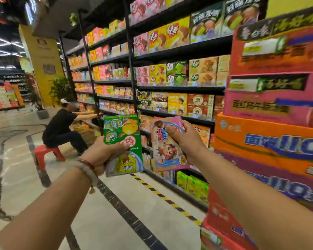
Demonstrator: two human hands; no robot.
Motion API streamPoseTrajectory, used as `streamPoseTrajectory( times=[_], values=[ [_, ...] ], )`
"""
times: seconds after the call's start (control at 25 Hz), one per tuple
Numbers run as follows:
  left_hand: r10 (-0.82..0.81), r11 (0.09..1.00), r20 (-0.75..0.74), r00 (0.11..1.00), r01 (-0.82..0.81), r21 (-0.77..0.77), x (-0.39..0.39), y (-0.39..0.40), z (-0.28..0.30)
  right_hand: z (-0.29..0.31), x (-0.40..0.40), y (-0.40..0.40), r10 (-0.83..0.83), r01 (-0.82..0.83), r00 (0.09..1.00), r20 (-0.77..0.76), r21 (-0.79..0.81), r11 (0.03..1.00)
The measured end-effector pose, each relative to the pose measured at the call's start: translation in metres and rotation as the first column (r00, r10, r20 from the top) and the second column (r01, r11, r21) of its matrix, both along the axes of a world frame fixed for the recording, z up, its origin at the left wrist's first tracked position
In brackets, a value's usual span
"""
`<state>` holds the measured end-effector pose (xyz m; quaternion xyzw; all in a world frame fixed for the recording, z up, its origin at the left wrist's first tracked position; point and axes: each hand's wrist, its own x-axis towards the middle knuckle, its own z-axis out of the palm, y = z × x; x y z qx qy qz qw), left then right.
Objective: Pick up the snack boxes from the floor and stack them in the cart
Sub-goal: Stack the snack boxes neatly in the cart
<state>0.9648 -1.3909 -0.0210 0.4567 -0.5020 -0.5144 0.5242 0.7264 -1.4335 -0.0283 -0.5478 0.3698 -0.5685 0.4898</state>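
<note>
My left hand (102, 152) grips a green snack box (122, 131) with a yellow cartoon figure, held upright at chest height. Behind it in the same hand is a second box showing a yellow square cartoon face (126, 164). My right hand (185, 141) holds a pink snack box (165, 147) with a cartoon child on it, thumb across its front. Both arms reach forward over the aisle floor. No cart is in view.
Tall black shelves (179, 89) packed with snack boxes run along the right. A stack of large orange, pink and red cartons (271, 134) stands close at my right. A person in black sits on a red stool (43, 150) ahead left, reaching into the shelves. A yellow-black floor stripe (163, 195) borders the shelf base.
</note>
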Motion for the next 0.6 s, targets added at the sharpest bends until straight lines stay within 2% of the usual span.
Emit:
streamPoseTrajectory(
  times=[0.2,0.32,0.4,0.48,0.6],
  values=[
    [-0.259,0.962,0.013,0.966,0.259,-0.088,-0.115,0.028,0.039,0.043,-0.114,0.091,-0.269,0.265,0.963,-0.026,-0.113,0.958],
    [-0.385,0.907,0.074,0.92,0.392,-0.152,-0.202,0.051,0.06,0.058,-0.199,0.167,-0.47,0.457,0.881,-0.052,-0.162,0.875],
    [-0.495,0.845,0.135,0.858,0.512,-0.156,-0.269,0.079,0.069,0.069,-0.248,0.239,-0.594,0.581,0.803,-0.059,-0.146,0.8],
    [-0.624,0.742,0.167,0.763,0.646,-0.18,-0.344,0.129,0.073,0.073,-0.305,0.319,-0.723,0.712,0.69,-0.043,-0.145,0.687],
    [-0.784,0.587,0.12,0.609,0.79,-0.177,-0.445,0.218,0.069,0.074,-0.372,0.442,-0.874,0.865,0.482,-0.06,-0.131,0.485]
  ],
)
